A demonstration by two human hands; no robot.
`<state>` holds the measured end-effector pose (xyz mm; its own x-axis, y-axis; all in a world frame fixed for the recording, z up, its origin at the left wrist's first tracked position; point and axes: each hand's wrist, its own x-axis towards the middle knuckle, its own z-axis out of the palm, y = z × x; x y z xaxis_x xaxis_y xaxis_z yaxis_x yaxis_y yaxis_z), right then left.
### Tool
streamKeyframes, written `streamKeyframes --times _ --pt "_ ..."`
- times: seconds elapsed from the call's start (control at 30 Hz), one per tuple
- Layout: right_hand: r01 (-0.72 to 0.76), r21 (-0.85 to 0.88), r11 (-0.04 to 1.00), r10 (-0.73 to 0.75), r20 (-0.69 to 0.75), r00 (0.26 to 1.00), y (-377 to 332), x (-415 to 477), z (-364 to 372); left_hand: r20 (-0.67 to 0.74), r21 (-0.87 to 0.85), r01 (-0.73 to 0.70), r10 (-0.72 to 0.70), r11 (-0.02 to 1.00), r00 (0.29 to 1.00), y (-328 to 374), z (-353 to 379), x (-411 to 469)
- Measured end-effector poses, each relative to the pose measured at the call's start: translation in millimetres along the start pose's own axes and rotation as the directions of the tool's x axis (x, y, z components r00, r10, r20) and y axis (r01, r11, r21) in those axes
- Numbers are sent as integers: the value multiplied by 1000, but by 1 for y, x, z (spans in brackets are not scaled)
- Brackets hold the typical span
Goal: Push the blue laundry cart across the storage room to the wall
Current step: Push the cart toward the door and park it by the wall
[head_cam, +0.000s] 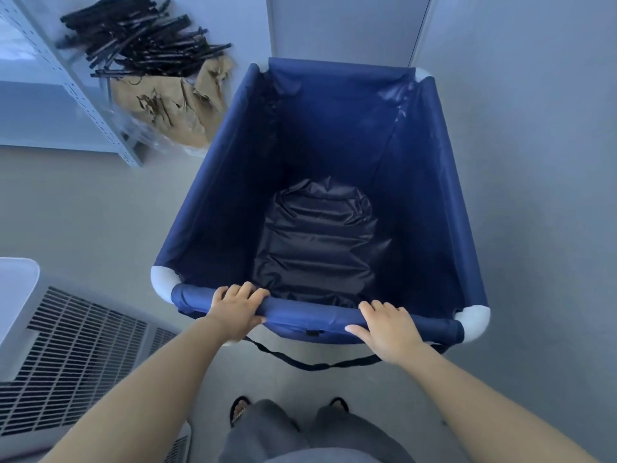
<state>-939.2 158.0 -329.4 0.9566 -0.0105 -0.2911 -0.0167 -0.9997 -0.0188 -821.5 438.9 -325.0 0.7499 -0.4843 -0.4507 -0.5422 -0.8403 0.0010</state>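
Note:
The blue laundry cart [213,168] fills the middle of the head view, a fabric bin on a frame with white corner joints. A dark shiny bundle [320,242] lies on its bottom. My left hand [235,309] grips the near top rail left of centre, fingers curled over it. My right hand [387,329] holds the same rail further right, fingers over the top and thumb on the outside. The cart's far edge stands close to the pale wall [344,28] ahead. A black strap [310,364] hangs below the near rail.
A metal shelf unit [83,95] stands at the left. Black rods [140,38] and crumpled brown paper [173,105] lie on the floor beside it. A white appliance with a vent grille [73,355] sits at the lower left. A wall runs along the right.

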Motion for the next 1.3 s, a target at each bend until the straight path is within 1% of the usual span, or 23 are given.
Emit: streamKeyframes --times 0.07,0.13,0.17,0.27,0.33,0.53,0.77,0.87,1.0,1.1,1.3 --pt "23 -28 999 -25 -93 995 -12 -14 2 4 -12 -29 29 1000 1000 -4 1 -8" --pt "-6 -61 998 -7 -210 978 -23 -26 4 19 -19 -57 58 998 998 -6 2 -15" --pt "-27 -57 998 13 -231 973 -28 -30 5 22 -19 -73 74 997 997 -8 2 -19" --pt "-94 -22 995 90 -135 987 -43 -39 11 6 -28 -132 132 991 991 -16 4 -32" --pt "-154 -31 988 151 -84 985 -50 -46 18 -5 -48 -177 177 983 984 -25 8 -40" --pt "-253 -59 966 252 -30 967 -87 -73 33 23 -46 -297 298 954 954 -49 24 -52" --pt "-366 16 931 366 -88 927 -136 -100 39 38 -8 -402 402 915 915 -74 33 -56" --pt "-407 67 911 412 -85 907 -154 -106 42 27 18 -429 429 903 903 -84 35 -58" --pt "-441 65 895 444 -71 893 -171 -109 45 -6 47 -465 465 884 885 -96 35 -56" --pt "-459 63 886 463 -105 880 -181 -107 45 -14 70 -474 476 878 879 -101 32 -50" --pt "-491 78 868 497 -114 860 -184 -92 39 -15 94 -490 493 867 870 -105 20 -27"
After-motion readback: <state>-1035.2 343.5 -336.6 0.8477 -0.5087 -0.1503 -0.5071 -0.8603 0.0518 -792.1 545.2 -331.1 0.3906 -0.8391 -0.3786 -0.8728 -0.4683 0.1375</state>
